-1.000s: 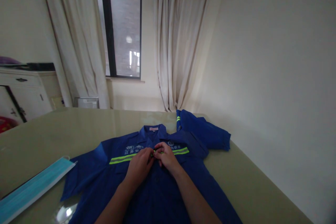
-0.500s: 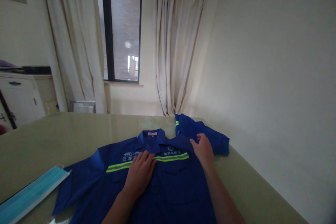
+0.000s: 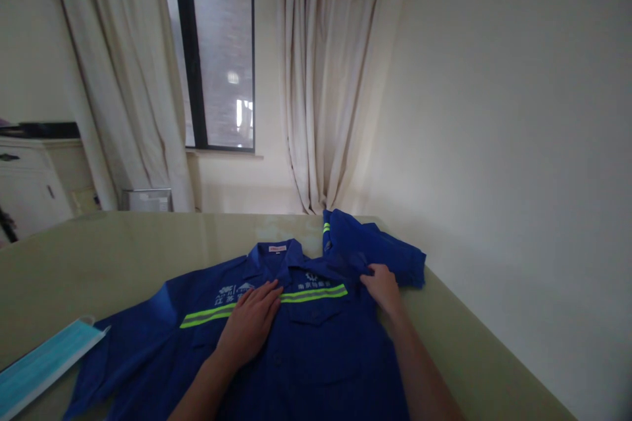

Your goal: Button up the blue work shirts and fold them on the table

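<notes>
A dark blue work shirt (image 3: 316, 348) with a yellow-green reflective stripe, white lettering and a collar lies front up in front of me. My left hand (image 3: 253, 319) rests flat on its chest beside the front opening, fingers stretched out. At the shirt's right shoulder, my right hand (image 3: 382, 286) pinches the blue cloth between thumb and fingers. Just beyond that hand lies a second, bunched-up blue garment (image 3: 370, 243), which also carries a bit of yellow-green stripe. The shirt's lower part runs out of view.
A blue face mask (image 3: 47, 358) lies on the greenish table (image 3: 197, 237), close to the shirt's left sleeve. The wall (image 3: 518, 177) borders the table on the right. Behind the table hang beige curtains (image 3: 330, 79) beside a window (image 3: 224, 52).
My right hand has closed on the cloth at the shirt's right shoulder. The left hand stays flat on the chest. The whole view has shifted slightly to the right.
</notes>
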